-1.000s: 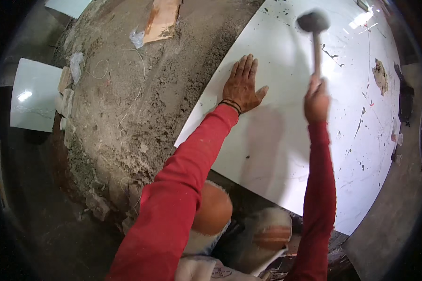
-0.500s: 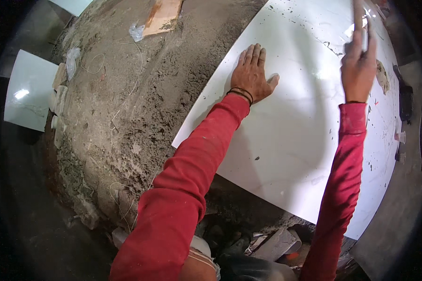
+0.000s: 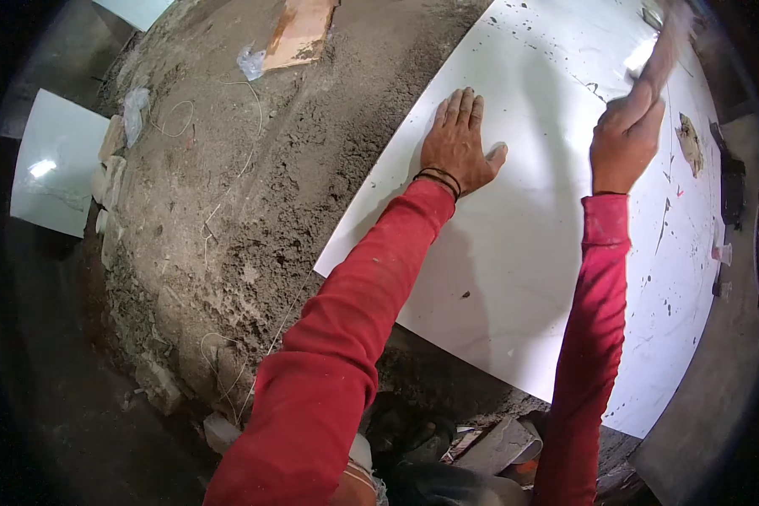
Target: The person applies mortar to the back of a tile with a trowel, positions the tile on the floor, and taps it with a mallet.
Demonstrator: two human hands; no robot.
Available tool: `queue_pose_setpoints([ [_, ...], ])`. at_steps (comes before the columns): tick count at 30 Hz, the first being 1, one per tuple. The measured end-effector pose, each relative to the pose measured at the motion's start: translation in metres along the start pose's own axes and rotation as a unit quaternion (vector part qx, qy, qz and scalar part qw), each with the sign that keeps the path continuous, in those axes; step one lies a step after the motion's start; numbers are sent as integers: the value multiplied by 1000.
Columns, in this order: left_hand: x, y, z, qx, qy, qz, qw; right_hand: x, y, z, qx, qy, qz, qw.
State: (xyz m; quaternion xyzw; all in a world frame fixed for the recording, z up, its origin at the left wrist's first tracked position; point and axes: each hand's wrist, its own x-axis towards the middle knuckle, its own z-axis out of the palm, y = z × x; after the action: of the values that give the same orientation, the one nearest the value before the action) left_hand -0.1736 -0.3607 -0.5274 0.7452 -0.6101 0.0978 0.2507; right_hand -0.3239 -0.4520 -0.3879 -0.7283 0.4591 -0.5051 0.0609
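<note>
My left hand (image 3: 457, 145) lies flat on a large glossy white tile (image 3: 523, 244), fingers together and thumb out to the side. Dark cords circle its wrist. To its right, my right hand (image 3: 624, 148) is closed around a wooden tool handle (image 3: 662, 63) that slants up and away to the right. Motion blurs the handle's far end, so the tool's head cannot be made out. Grey specks dot the white surface below it.
Rough grey mortar (image 3: 261, 194) borders the tile on the left, with thin string (image 3: 207, 228) across it. A wooden board (image 3: 299, 34) and clear plastic scrap (image 3: 250, 63) lie at the far side. Another white tile (image 3: 51, 169) sits far left. Rubble (image 3: 497, 447) lies near my legs.
My right hand has shifted left and slightly nearer, and the wooden handle has tipped from upright to slanting right. The left hand stays flat on the tile.
</note>
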Motion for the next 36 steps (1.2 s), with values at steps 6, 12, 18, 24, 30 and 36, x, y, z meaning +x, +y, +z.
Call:
queue_pose_setpoints([
  [6,5,13,4,-33,-7,9,999,-21,63,31,-189,-210,31,959],
  [12,0,-4,-3,-15,0,-1,1000,5,-5,21,64,65,48,995],
  [18,6,8,6,-37,-13,-4,999,-2,56,41,-157,-177,-10,972],
  [24,2,2,-3,-26,-10,-12,1000,-14,36,51,-30,45,-66,996],
  [30,7,6,4,-26,-13,-9,1000,16,38,30,-40,-170,1,985],
  [36,4,7,5,-31,13,-5,999,-40,56,47,-54,-175,35,982],
])
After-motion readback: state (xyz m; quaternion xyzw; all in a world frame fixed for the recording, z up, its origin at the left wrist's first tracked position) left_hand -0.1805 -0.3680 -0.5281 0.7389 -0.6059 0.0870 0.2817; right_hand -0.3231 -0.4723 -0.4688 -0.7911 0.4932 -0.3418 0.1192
